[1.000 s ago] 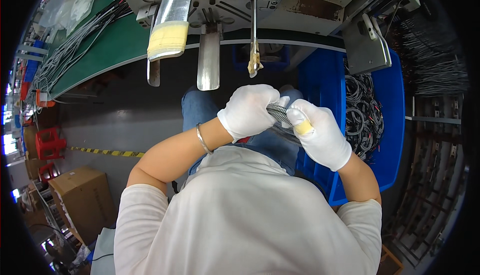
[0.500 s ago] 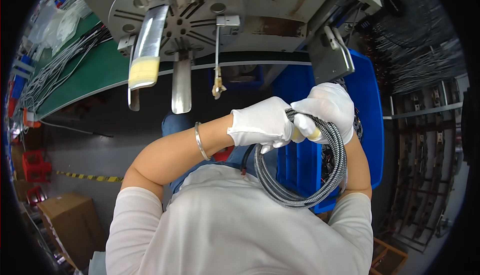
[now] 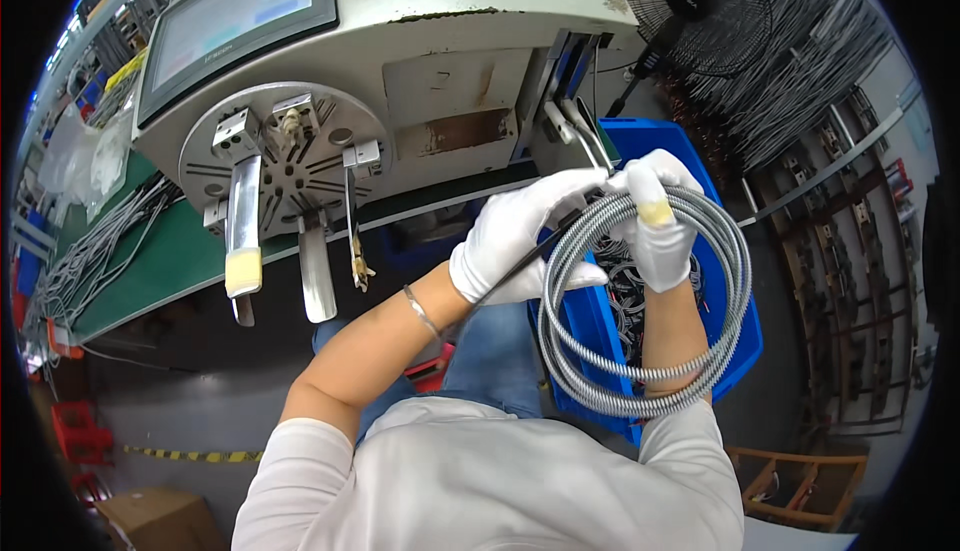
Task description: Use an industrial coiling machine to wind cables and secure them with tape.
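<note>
Both gloved hands gripped a coil of grey hose (image 3: 640, 351): the left hand (image 3: 515, 236) closed around its top, the right hand (image 3: 655, 216) clenched beside it. Compared with half a second earlier, the coil had risen, hanging over the blue bin (image 3: 735, 336), closer to the grey machine (image 3: 420, 71).

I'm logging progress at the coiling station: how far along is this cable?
Done: the grey cable is already wound into a round coil of several loops. In hand: the left hand and right hand, both in white gloves, grip the coil's top, above the blue bin. Left: it is not yet set down among the coils in that bin.
</note>
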The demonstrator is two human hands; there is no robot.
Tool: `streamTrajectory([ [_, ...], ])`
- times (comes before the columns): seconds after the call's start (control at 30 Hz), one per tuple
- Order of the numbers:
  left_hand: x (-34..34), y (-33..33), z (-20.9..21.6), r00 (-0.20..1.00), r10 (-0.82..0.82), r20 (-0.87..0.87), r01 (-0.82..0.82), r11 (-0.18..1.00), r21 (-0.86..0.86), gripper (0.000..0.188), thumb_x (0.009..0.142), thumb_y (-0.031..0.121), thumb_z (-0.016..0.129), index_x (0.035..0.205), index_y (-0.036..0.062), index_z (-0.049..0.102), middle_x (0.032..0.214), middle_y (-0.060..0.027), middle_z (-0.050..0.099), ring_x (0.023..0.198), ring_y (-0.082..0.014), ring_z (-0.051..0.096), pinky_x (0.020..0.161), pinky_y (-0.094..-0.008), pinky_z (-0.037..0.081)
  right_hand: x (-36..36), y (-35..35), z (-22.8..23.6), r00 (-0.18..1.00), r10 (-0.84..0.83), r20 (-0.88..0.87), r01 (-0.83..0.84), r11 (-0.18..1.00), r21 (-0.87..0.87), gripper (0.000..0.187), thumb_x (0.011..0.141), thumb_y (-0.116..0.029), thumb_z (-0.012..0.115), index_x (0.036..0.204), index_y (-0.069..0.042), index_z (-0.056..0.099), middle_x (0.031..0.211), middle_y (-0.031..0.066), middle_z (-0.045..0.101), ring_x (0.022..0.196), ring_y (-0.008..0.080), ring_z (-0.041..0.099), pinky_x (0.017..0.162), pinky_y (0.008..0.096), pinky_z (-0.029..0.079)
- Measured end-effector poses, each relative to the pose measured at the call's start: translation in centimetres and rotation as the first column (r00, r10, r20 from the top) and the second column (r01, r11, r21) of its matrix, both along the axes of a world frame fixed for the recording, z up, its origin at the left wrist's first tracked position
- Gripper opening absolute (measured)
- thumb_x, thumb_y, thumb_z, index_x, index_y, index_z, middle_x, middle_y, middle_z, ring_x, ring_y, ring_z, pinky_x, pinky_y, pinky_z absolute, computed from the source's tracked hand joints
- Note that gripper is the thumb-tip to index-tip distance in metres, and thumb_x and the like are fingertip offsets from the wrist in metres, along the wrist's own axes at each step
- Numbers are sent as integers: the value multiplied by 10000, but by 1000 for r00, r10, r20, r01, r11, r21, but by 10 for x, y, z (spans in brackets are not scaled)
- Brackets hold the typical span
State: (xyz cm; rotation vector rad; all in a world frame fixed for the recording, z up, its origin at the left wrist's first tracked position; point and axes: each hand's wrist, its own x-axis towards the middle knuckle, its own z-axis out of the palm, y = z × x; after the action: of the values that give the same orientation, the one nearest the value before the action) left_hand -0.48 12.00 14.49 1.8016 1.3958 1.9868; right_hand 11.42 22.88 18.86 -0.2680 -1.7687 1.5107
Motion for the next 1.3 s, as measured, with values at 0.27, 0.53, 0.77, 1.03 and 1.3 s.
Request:
streamTrajectory([
  [0.27, -24, 52, -22, 901, 377, -216, -305, 903, 303, 359, 729, 200, 778, 1009, 55, 605, 824, -103, 650, 699, -207, 648, 644, -316, 523, -28, 38, -11, 978, -179, 103, 174, 983, 57, 180, 912, -156, 576, 791, -36, 635, 572, 7, 558, 451, 57, 480, 402, 196, 341],
  [0.53, -60, 96, -10, 925, 340, -171, -337, 940, 45, 157, 832, 69, 610, 983, 28, 602, 729, -98, 633, 656, -155, 637, 605, -263, 506, -78, 105, -23, 862, -454, -225, 470, 550, 690, 128, 867, -127, 622, 790, -24, 623, 723, 42, 635, 648, 169, 600, 606, 328, 471],
  [0.77, -63, 109, -21, 907, 326, 267, -307, 945, -113, 223, 883, 163, 613, 1003, -20, 567, 771, -107, 657, 697, -152, 645, 635, -276, 503, -114, 144, -75, 886, -439, -152, 403, 564, 720, 166, 836, -131, 631, 702, -39, 600, 632, 74, 605, 556, 226, 581, 539, 323, 459],
  [1.03, -67, 128, -40, 835, 417, 360, -460, 887, 39, 142, 882, 118, 629, 948, -7, 628, 796, -50, 644, 682, -111, 583, 620, -266, 487, -130, 148, -104, 910, -383, -161, 406, 736, 542, 113, 811, -151, 610, 785, -47, 648, 730, 104, 638, 666, 261, 609, 603, 324, 479],
  [1.3, -73, 136, -49, 869, 330, 368, -348, 937, -19, 334, 887, 300, 633, 1013, -3, 567, 811, -124, 656, 720, -174, 647, 673, -291, 505, -134, 161, -116, 949, -231, -214, 297, 882, 367, 118, 797, -76, 592, 888, -27, 646, 898, 109, 656, 824, 237, 621, 724, 351, 499],
])
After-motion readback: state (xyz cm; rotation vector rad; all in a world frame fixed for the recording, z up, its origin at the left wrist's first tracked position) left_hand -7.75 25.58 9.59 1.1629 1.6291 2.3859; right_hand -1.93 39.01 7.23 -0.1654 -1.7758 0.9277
